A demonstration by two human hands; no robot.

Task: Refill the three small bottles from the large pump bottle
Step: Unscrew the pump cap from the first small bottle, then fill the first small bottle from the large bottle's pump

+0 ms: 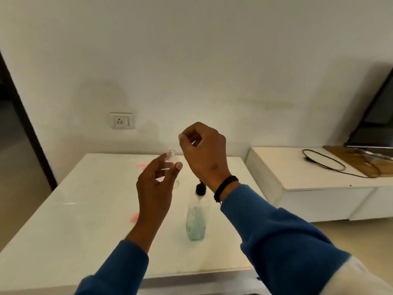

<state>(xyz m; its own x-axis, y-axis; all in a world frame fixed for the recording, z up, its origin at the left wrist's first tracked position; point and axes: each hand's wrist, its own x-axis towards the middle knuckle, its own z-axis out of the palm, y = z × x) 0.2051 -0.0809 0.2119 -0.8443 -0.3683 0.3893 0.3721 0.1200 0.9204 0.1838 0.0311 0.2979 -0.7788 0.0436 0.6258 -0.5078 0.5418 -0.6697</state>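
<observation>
My left hand (156,184) holds a small clear bottle (171,161) upright above the white table (85,220), its open neck showing above my fingers. Just right of it and higher, my right hand (204,154) is closed with the fingertips pinched together; something small and pale shows between them, possibly the cap, but I cannot tell. Below my right wrist stands the large clear pump bottle (196,218) with a black pump head and pale blue-green liquid in its lower part. The other small bottles are out of sight.
Two small pink marks (141,165) (134,217) lie on the table's left half. To the right stands a low white cabinet (319,188) with a black cable (325,161), a wooden board and a dark screen. A wall socket (121,120) sits behind the table.
</observation>
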